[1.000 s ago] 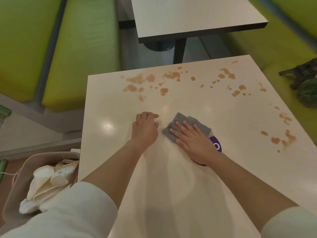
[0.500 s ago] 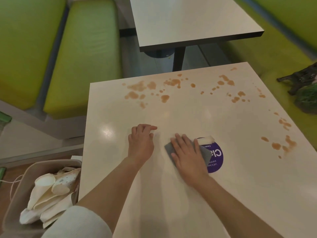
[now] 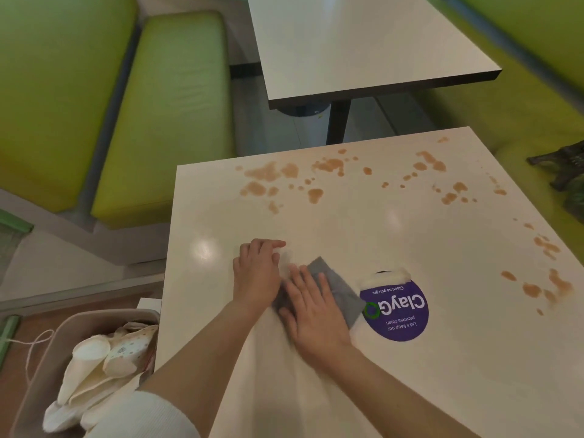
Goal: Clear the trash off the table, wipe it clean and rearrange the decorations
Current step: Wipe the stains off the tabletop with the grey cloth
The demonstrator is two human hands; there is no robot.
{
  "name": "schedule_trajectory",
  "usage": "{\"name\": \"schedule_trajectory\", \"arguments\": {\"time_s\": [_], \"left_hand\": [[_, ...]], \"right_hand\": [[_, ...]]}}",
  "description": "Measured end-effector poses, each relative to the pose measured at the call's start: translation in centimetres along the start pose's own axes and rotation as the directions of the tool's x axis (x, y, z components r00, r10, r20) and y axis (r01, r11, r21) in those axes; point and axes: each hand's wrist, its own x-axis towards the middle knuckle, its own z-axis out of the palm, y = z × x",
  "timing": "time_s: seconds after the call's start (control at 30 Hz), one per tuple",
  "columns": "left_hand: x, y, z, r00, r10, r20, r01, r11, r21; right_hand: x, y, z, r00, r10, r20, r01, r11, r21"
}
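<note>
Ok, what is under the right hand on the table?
A grey cloth lies flat under the right hand, its far corner and right edge sticking out beside the purple sticker. The tabletop beneath the cloth is covered, so any stains there cannot be seen.

Green padded seats (image 3: 164, 115) line the left side, a second bench (image 3: 363, 42) stands beyond, and a purple round sticker (image 3: 401, 314) reads "ClayGo".
</note>
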Motion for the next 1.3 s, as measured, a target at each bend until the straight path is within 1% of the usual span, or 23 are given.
{"name": "schedule_trajectory", "arguments": {"time_s": [0.07, 0.13, 0.2, 0.3, 0.33, 0.37, 0.43, 0.5, 0.57, 0.6, 0.63, 0.7, 0.77, 0.8, 0.87, 0.93, 0.97, 1.03, 1.1, 1.17, 1.2, 1.23, 1.3], "left_hand": [[0.7, -0.6, -0.5, 1.000, -0.007, -0.030, 0.007, 1.000, 0.002], [1.4, -1.4, -1.3, 0.998, -0.027, -0.056, 0.027, 1.000, -0.013], [2.0, -2.2, -2.1, 0.996, -0.059, -0.061, 0.059, 0.998, -0.004], [2.8, -3.3, -3.0, 0.996, -0.069, -0.055, 0.071, 0.997, 0.041], [3.0, -3.8, -3.2, 0.996, -0.061, -0.060, 0.065, 0.996, 0.054], [3.5, -4.4, -3.3, 0.996, -0.050, -0.071, 0.054, 0.997, 0.064], [4.4, -5.5, -3.5, 0.995, -0.033, -0.096, 0.039, 0.998, 0.057], [5.4, -6.2, -3.8, 0.993, -0.016, -0.117, 0.022, 0.998, 0.056], [6.4, -7.1, -4.3, 0.992, 0.003, -0.124, 0.009, 0.995, 0.096], [6.9, -7.8, -4.5, 0.993, 0.004, -0.120, 0.009, 0.994, 0.113], [7.4, -8.5, -4.8, 0.994, 0.000, -0.112, 0.014, 0.992, 0.123], [8.1, -9.9, -5.1, 0.995, -0.005, -0.099, 0.020, 0.989, 0.147], [8.7, -10.9, -5.3, 0.997, -0.002, -0.082, 0.018, 0.982, 0.186], [9.1, -11.5, -5.3, 0.998, -0.008, -0.069, 0.022, 0.980, 0.197], [9.7, -12.3, -5.2, 0.998, -0.028, -0.052, 0.039, 0.975, 0.220], [10.0, -12.8, -5.2, 0.998, -0.027, -0.051, 0.039, 0.970, 0.241], [10.0, -13.1, -5.1, 0.998, -0.015, -0.058, 0.029, 0.969, 0.246], [9.6, -13.2, -4.8, 0.996, 0.013, -0.086, 0.009, 0.968, 0.251], [9.4, -13.3, -4.6, 0.993, 0.043, -0.108, -0.012, 0.962, 0.273], [9.4, -13.6, -4.3, 0.990, 0.063, -0.123, -0.026, 0.959, 0.283], [9.3, -13.8, -4.2, 0.989, 0.066, -0.133, -0.027, 0.962, 0.273], [9.4, -13.9, -4.0, 0.987, 0.065, -0.148, -0.025, 0.966, 0.258], [9.6, -14.1, -3.8, 0.980, 0.072, -0.185, -0.026, 0.971, 0.239]], "right_hand": [[0.3, 0.6, -0.3, 0.995, -0.092, 0.026, 0.090, 0.993, 0.078], [2.7, 2.8, -1.1, 0.999, -0.043, -0.015, 0.044, 0.996, 0.081], [5.3, 4.9, -1.9, 0.983, 0.152, -0.099, -0.151, 0.988, 0.020], [7.1, 4.9, -2.1, 0.860, 0.443, -0.251, -0.472, 0.879, -0.064], [7.3, 3.6, -1.8, 0.828, 0.497, -0.261, -0.523, 0.852, -0.037], [7.5, 2.0, -1.4, 0.819, 0.521, -0.241, -0.535, 0.845, 0.006], [7.3, -1.2, -0.4, 0.887, 0.440, -0.140, -0.434, 0.898, 0.068], [7.1, -2.7, -0.1, 0.972, 0.235, -0.022, -0.232, 0.968, 0.091], [8.3, -1.3, -0.6, 0.994, 0.106, -0.013, -0.104, 0.988, 0.111], [9.2, -0.3, -0.7, 0.993, 0.105, -0.053, -0.098, 0.988, 0.116], [10.3, 0.6, -0.7, 0.984, 0.151, -0.095, -0.140, 0.984, 0.113], [12.3, 1.2, -0.5, 0.936, 0.315, -0.161, -0.301, 0.948, 0.102], [13.8, -1.1, 0.1, 0.893, 0.412, -0.180, -0.398, 0.911, 0.109], [14.2, -2.6, 0.6, 0.904, 0.400, -0.152, -0.385, 0.915, 0.117], [14.3, -4.6, 1.3, 0.966, 0.237, -0.104, -0.225, 0.967, 0.122], [14.8, -4.1, 1.0, 0.992, 0.104, -0.075, -0.095, 0.989, 0.115], [15.4, -3.3, 0.9, 0.994, 0.083, -0.074, -0.074, 0.990, 0.116], [16.9, -1.4, 0.6, 0.984, 0.149, -0.096, -0.137, 0.983, 0.122], [18.4, -1.0, 0.8, 0.945, 0.293, -0.143, -0.278, 0.954, 0.115], [19.2, -3.2, 1.4, 0.896, 0.401, -0.194, -0.393, 0.916, 0.077], [19.0, -4.7, 1.9, 0.891, 0.410, -0.193, -0.405, 0.912, 0.064], [18.6, -6.0, 2.3, 0.912, 0.371, -0.176, -0.366, 0.929, 0.062], [17.3, -7.1, 2.4, 0.969, 0.206, -0.133, -0.194, 0.976, 0.099]]}}
